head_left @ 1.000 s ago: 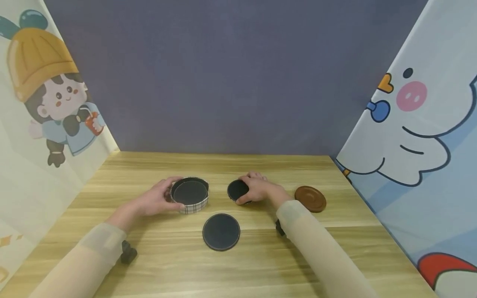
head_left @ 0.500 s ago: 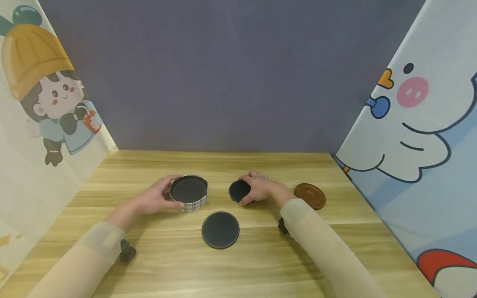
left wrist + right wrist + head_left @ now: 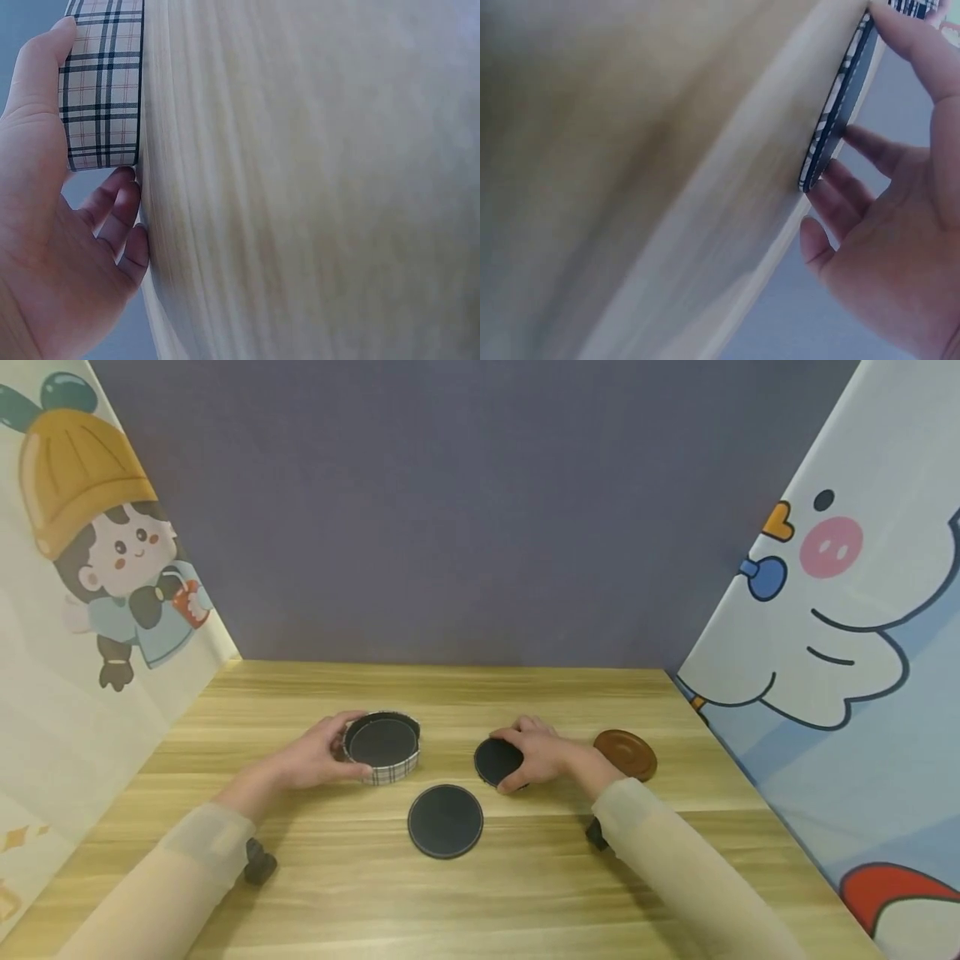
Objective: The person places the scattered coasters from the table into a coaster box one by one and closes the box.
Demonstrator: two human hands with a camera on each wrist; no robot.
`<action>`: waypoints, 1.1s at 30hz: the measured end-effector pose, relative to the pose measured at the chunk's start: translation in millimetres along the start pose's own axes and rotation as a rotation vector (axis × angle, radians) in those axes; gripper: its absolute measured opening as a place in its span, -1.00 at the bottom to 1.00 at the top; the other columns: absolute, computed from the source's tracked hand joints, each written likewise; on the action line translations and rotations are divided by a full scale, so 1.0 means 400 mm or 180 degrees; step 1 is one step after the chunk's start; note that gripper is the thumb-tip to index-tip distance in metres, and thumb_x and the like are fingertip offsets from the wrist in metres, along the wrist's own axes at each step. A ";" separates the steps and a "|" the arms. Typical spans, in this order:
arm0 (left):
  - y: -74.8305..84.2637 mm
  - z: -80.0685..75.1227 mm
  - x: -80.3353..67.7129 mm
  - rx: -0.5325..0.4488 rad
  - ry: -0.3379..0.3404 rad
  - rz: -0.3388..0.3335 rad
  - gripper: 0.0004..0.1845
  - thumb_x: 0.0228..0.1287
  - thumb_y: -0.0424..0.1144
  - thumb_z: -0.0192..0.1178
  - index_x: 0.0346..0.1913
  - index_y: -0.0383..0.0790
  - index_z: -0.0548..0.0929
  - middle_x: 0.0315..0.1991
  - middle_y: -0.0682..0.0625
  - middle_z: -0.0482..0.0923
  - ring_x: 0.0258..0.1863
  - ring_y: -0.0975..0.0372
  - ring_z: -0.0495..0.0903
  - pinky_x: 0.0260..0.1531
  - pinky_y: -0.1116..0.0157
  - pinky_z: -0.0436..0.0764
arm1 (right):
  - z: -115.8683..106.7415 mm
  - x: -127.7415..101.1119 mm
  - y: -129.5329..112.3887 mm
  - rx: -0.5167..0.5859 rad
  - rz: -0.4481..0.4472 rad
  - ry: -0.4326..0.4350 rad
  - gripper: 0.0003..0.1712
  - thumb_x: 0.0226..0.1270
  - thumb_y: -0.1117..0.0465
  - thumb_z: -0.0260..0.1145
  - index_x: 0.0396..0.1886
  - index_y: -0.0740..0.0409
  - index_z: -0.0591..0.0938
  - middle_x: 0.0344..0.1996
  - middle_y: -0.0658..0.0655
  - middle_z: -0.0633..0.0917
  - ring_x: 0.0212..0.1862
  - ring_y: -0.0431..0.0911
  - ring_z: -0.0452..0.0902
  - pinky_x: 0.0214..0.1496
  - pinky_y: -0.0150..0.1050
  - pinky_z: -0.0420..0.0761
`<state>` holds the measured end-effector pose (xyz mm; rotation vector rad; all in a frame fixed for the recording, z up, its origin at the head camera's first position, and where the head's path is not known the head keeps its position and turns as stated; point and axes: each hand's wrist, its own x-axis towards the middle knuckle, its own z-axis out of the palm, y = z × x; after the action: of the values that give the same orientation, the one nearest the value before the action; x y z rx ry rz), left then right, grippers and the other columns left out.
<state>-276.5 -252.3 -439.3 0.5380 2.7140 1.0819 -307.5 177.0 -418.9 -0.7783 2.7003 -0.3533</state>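
A round plaid-sided box (image 3: 382,749) with a dark inside stands on the wooden table (image 3: 480,893). My left hand (image 3: 318,760) grips its left wall, thumb and fingers curled round it; the left wrist view shows the plaid wall (image 3: 101,82) against my thumb. My right hand (image 3: 540,756) pinches a thin dark round coaster (image 3: 497,761), tilted up on its edge a little right of the box. The right wrist view shows that coaster's rim (image 3: 836,105) between thumb and fingers. A second dark coaster (image 3: 445,821) lies flat in front of both hands.
A brown round coaster (image 3: 626,755) lies on the table to the right of my right hand. Cartoon-printed panels stand along the left and right table edges, and a purple-grey wall closes the back.
My right hand has drawn the tilted dark coaster a little toward me and to the right. The left hand and the plaid box have stayed put.
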 end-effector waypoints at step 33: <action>0.000 -0.001 0.003 -0.0041 0.0007 -0.0006 0.19 0.23 0.08 0.64 0.75 -0.16 0.14 0.49 -0.53 0.29 0.37 -0.38 0.50 0.38 -0.41 0.51 | 0.028 -0.122 0.024 0.0105 0.0050 0.0067 0.34 0.09 -0.51 0.63 0.71 0.04 0.32 0.37 0.19 0.41 0.34 0.10 0.36 0.32 0.16 0.59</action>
<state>-277.7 -252.0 -439.2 0.5325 2.7070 1.0995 -268.7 210.0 -421.4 -0.7477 2.7116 -0.4034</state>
